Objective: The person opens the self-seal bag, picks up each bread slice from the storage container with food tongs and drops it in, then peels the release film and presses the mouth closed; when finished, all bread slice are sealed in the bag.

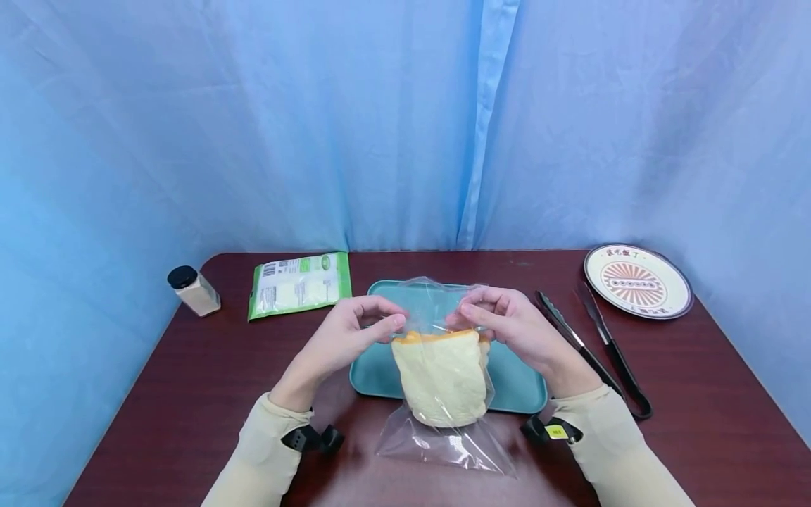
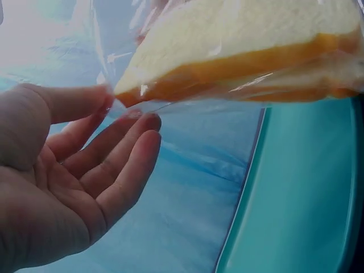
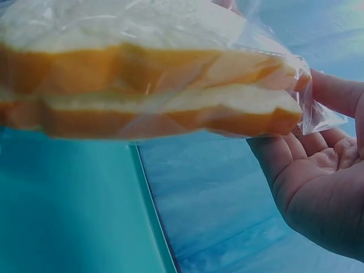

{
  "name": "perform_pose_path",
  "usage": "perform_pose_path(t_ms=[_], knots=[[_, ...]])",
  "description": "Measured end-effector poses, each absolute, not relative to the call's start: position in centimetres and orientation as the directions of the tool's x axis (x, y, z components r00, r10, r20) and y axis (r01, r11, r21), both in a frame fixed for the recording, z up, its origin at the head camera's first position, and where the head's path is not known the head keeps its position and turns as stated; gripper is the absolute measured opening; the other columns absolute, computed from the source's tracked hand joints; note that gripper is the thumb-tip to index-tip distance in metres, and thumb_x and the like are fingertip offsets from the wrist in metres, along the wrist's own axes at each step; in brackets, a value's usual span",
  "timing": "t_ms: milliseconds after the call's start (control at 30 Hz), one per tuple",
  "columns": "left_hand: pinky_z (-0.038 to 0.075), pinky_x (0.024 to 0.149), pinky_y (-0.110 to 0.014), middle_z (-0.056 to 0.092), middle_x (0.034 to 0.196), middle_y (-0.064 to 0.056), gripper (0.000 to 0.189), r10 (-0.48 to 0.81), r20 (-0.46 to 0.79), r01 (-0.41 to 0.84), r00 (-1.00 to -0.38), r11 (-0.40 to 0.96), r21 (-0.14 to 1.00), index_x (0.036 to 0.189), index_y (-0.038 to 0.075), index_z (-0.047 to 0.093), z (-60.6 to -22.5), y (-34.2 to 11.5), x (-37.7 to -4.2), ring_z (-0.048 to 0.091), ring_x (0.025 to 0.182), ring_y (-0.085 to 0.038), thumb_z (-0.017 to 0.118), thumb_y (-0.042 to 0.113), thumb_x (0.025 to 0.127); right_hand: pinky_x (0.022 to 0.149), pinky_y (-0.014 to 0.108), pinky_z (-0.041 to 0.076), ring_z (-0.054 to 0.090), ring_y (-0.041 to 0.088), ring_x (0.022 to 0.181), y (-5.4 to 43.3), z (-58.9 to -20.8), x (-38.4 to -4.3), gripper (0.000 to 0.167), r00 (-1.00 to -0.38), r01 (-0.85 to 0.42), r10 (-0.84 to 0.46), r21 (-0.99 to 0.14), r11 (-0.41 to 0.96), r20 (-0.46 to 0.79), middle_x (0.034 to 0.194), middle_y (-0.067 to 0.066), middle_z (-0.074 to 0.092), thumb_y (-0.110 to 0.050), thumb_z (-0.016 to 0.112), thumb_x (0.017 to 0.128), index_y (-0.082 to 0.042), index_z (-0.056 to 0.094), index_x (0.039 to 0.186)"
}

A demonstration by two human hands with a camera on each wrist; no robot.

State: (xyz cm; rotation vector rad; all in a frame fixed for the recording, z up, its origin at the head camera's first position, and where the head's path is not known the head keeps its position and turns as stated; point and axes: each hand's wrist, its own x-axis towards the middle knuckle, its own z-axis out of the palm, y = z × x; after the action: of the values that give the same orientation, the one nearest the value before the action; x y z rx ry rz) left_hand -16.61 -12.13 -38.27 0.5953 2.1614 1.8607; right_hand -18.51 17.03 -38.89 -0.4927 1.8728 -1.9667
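Note:
Slices of bread (image 1: pixel 440 380) with orange-brown crusts lie inside a clear plastic bag (image 1: pixel 443 451), held up over the front of a teal tray (image 1: pixel 374 373). In the right wrist view two stacked slices (image 3: pixel 170 68) show through the film. My left hand (image 1: pixel 364 327) pinches the bag near the bread's left upper corner, thumb against forefinger, the other fingers loosely bent. On the other side my right hand (image 1: pixel 507 324) pinches the film by the right upper corner. The bag's lower end hangs toward the table, flattened below the bread.
A green-and-white packet (image 1: pixel 300 285) and a black-capped shaker jar (image 1: pixel 195 290) lie at the back left. To the right are black-handled tongs (image 1: pixel 611 352) and a patterned plate (image 1: pixel 636 282). Blue curtains (image 1: pixel 405 127) stand behind the dark red table (image 1: pixel 190 415).

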Motion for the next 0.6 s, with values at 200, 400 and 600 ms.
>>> perform_pose_path(t_ms=[200,400,600], knots=[[0.060,0.078,-0.042,0.071,0.120,-0.014,0.018,0.382,0.150,0.157,-0.912,-0.011,0.988,0.112,-0.001,0.059,-37.7,-12.0,-16.2,0.072,0.102,-0.029,0.058,0.016,0.105,0.082,0.038,0.057,0.064,0.027,0.120,16.9,-38.7,-18.6,0.057,-0.908,0.025,-0.419,-1.000,-0.012,-0.017,0.142,0.015,0.056,-0.018,0.067,0.100,-0.016,0.039,0.150],[0.060,0.078,-0.047,0.071,0.119,-0.017,0.019,0.337,0.177,0.167,-0.925,-0.057,0.984,0.113,-0.001,0.059,-37.3,-12.1,-15.9,0.073,0.101,-0.031,0.059,0.017,0.105,0.086,0.039,0.057,0.065,0.023,0.114,16.0,-39.2,-18.6,0.078,-0.939,-0.024,-0.344,-0.994,0.103,-0.013,0.144,0.017,0.051,-0.017,0.075,0.094,-0.014,0.030,0.158],[0.060,0.077,-0.049,0.071,0.118,-0.016,0.018,0.331,0.190,0.169,-0.924,-0.090,0.981,0.111,-0.001,0.059,-36.9,-11.7,-15.3,0.073,0.100,-0.032,0.061,0.016,0.104,0.082,0.040,0.060,0.069,0.019,0.110,15.3,-39.6,-18.1,0.054,-0.964,-0.044,-0.265,-0.991,0.130,0.008,0.134,0.019,0.062,-0.020,0.071,0.098,-0.001,0.052,0.144]])
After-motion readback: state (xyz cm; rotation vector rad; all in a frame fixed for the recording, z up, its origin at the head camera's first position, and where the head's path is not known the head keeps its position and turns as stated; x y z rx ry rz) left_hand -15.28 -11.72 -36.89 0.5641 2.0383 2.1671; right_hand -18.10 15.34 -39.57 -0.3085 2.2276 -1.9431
